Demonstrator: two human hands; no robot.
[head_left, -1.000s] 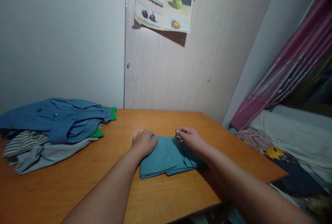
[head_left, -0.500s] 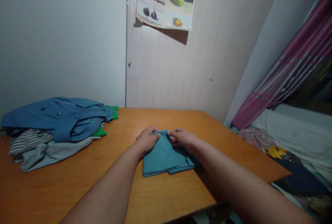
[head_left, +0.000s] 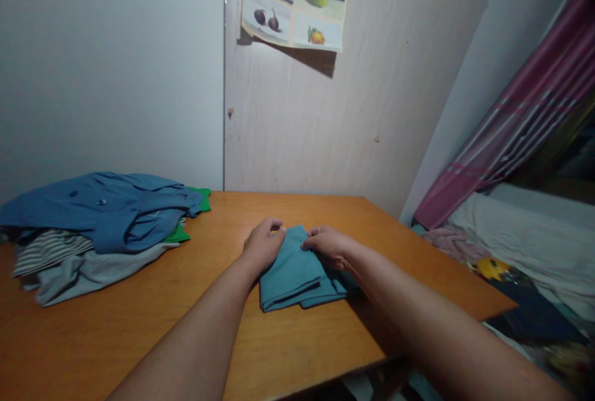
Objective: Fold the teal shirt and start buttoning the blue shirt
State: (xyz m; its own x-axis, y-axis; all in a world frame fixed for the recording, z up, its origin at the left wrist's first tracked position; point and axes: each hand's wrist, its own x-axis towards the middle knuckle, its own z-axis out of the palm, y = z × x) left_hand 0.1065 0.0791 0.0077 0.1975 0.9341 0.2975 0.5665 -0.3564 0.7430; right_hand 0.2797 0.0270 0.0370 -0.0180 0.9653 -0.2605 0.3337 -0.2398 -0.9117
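A folded teal garment (head_left: 292, 271) lies on the wooden table (head_left: 297, 364), its layered hem edges facing me. I cannot tell what kind of clothing it is. My left hand (head_left: 266, 243) is closed at its far left edge, the thumb against the cloth and the fingers curled beyond it. On the other side, my right hand (head_left: 330, 246) pinches the cloth near the far right edge. Part of the garment's right side is hidden under my right hand and wrist.
A heap of clothes sits at the table's left, with a blue buttoned garment (head_left: 106, 209) over a striped one (head_left: 53, 252) and a grey one (head_left: 97, 274). Beyond the table's right edge are a pink curtain (head_left: 469, 159) and white bedding (head_left: 534, 246). A fruit poster (head_left: 297, 4) hangs on the wall.
The garment's top layer has shifted slightly, and its far edge now tapers to a corner between my hands. My right hand has slid a little along the edge. The view has moved slightly.
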